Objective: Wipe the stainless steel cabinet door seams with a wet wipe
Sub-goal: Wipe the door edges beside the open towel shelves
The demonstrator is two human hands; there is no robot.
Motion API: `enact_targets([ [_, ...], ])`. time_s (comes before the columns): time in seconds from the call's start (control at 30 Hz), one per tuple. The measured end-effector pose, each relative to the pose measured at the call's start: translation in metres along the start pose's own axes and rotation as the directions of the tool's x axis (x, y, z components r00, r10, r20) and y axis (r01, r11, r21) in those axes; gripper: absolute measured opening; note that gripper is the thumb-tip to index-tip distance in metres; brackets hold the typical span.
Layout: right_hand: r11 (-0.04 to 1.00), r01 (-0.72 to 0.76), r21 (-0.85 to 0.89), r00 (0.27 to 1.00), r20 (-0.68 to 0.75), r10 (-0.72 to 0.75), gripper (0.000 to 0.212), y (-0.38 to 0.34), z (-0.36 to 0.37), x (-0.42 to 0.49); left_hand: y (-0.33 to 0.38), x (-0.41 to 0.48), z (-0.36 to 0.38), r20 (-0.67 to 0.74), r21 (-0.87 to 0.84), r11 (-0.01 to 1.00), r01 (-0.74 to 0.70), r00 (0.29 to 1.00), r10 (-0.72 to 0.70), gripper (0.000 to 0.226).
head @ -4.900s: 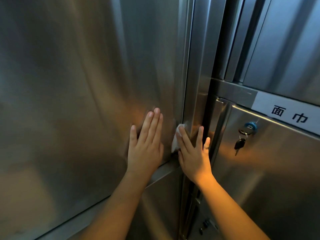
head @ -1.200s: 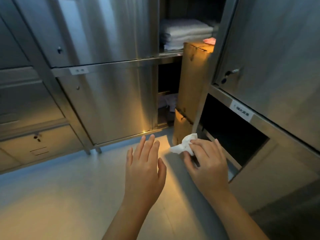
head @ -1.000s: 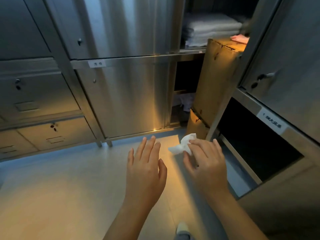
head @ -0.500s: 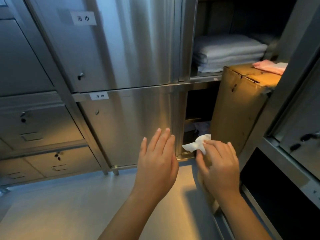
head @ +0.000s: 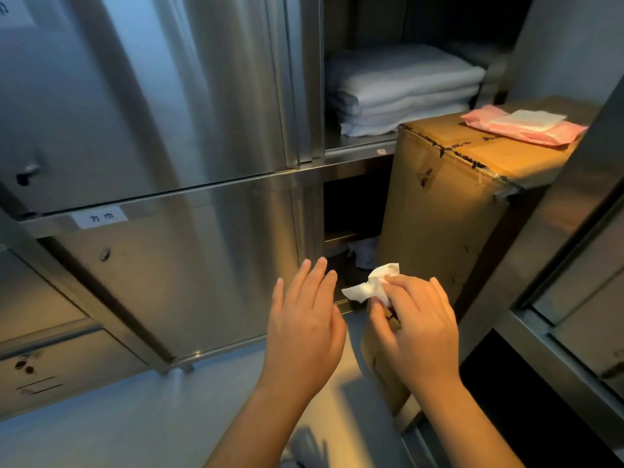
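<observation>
While the right hand (head: 415, 332) pinches a crumpled white wet wipe (head: 369, 287) between thumb and curled fingers, the left hand (head: 304, 332) hovers just beside it with its fingers straight and close together, grasping nothing. Both hands are held in front of the right edge of the lower cabinet door (head: 185, 271), and the wipe hangs in the air before the dark open compartment (head: 351, 211) just right of that door; whether it touches any steel cannot be told. A white label (head: 99, 217) with two printed characters sits on the rail above this door, and the closed upper cabinet door (head: 152, 96) stands over it. To the right of the hands a tall cardboard box (head: 449, 214) stands on the floor (head: 118, 417), with a pink packet (head: 560, 135) lying on its top. Folded white towels (head: 401, 89) are stacked on a shelf behind the box.
</observation>
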State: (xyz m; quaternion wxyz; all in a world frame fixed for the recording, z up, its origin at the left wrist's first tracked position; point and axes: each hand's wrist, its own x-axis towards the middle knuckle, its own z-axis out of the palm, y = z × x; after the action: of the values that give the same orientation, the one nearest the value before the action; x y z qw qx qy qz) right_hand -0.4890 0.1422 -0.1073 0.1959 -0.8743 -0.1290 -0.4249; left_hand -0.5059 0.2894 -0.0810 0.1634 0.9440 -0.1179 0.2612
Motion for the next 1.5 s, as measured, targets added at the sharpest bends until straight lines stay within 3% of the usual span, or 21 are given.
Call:
enact_targets([
  [0.27,0.997,0.013,-0.070,0.999,-0.037,-0.016,0.014,0.013,0.097,0.088,-0.075,0.104,0.045,-0.038,-0.099,0.995,-0.012,0.999,0.008,0.042],
  [0.53,0.992,0.107,-0.072,0.980,-0.163,-0.117,0.022,0.005,0.190,0.217,-0.164,0.234,0.039,-0.176,-0.099,0.994,-0.047,0.984,0.029,0.039],
  [0.77,0.979,0.164,-0.119,0.958,-0.216,-0.187,0.018,0.030,0.214,0.289,-0.176,0.315,0.037,-0.263,-0.083,0.987,-0.138,0.958,0.112,0.044],
  [0.97,0.961,0.246,-0.130,0.919,-0.284,-0.274,0.016,0.050,0.219,0.361,-0.162,0.383,0.023,-0.355,0.029,0.976,-0.217,0.910,0.213,0.044],
  [1.13,0.941,0.300,-0.158,0.859,-0.383,-0.339,0.010,0.071,0.208,0.426,-0.145,0.441,0.008,-0.442,0.050,0.968,-0.245,0.864,0.241,0.046],
  [1.27,0.917,0.367,-0.157,0.797,-0.455,-0.397,0.008,0.080,0.195,0.474,-0.130,0.482,-0.008,-0.511,0.173,0.949,-0.263,0.800,0.315,0.048],
  [1.5,0.845,0.495,-0.202,0.647,-0.563,-0.513,0.013,0.080,0.183,0.548,-0.116,0.538,-0.045,-0.569,0.348,0.923,-0.165,0.745,0.348,0.054],
])
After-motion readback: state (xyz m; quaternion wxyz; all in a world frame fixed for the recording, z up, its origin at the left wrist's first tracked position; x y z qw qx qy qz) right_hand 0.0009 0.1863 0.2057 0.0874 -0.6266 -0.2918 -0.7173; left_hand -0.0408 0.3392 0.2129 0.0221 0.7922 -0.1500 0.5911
